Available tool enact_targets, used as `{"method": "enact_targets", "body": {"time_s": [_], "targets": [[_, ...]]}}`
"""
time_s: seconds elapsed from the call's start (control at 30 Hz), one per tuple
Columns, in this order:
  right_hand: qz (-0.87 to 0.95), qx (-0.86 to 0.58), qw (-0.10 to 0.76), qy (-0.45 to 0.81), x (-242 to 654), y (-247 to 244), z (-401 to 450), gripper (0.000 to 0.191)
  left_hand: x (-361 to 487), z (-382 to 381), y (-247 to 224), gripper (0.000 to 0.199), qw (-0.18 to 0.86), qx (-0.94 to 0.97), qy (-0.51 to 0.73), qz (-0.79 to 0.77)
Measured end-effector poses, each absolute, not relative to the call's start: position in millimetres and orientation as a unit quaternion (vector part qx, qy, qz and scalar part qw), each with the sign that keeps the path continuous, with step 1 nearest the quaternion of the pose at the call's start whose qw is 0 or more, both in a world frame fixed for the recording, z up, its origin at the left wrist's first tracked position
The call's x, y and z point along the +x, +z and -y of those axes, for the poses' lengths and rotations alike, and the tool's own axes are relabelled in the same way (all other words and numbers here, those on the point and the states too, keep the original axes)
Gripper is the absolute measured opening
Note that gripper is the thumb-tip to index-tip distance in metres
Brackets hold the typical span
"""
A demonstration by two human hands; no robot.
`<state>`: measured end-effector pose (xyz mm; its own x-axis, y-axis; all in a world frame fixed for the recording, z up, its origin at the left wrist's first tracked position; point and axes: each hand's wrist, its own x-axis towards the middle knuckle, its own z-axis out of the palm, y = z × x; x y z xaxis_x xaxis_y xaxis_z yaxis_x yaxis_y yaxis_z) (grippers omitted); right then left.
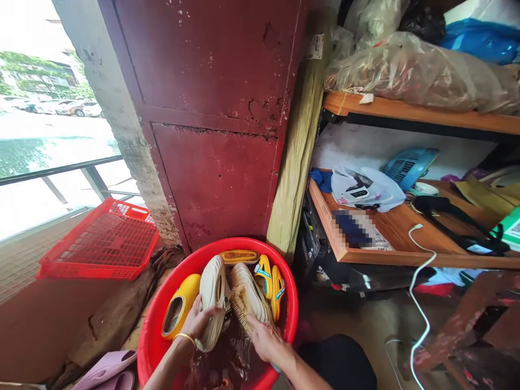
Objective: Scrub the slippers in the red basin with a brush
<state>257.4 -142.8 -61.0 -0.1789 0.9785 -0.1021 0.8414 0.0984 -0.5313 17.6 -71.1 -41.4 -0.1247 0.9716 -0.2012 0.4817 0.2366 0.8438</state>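
My left hand (197,319) is wrapped round a cream shoe (212,295), held upright over the dark water in a red tub (145,325). On the right, my right hand (261,336) touches the lower end of a brown-bristled brush (242,306), its fingers closed there. Another cream shoe (252,287) leans behind the brush. A yellow shoe (184,303) rests at the tub's left side, and small yellow sandals (265,276) lie at the right. At the back edge is a flat yellow item (239,257).
A red crate (101,238) stands at the left, above pink slippers (109,371). A maroon metal door (215,179) rises behind the tub. At right are a wooden shelf (410,259), a white cable (422,309) and a dark round seat (341,363).
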Motion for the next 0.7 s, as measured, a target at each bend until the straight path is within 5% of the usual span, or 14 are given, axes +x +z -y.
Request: {"method": "enact_targets", "body": {"time_s": [0.17, 0.33, 0.57, 0.7], "targets": [[0.719, -0.583, 0.268, 0.269, 250.0, -61.0, 150.6, 0.057, 23.7, 85.2, -15.1, 0.085, 0.623, 0.341, 0.486, -0.509], [0.742, -0.538, 0.348, 0.198, 252.7, -65.9, 155.6, 0.057, 27.2, 82.3, -8.1, 0.093, 0.682, 0.248, 0.519, -0.451], [0.803, -0.554, 0.203, 0.082, 245.6, -21.9, 124.7, 0.056, 28.7, 76.2, -6.3, 0.097, 0.714, 0.235, 0.481, -0.451], [0.744, -0.595, 0.25, 0.171, 230.6, 15.1, 79.7, 0.055, 23.9, 76.7, -3.0, 0.105, 0.706, 0.237, 0.485, -0.459]]}}
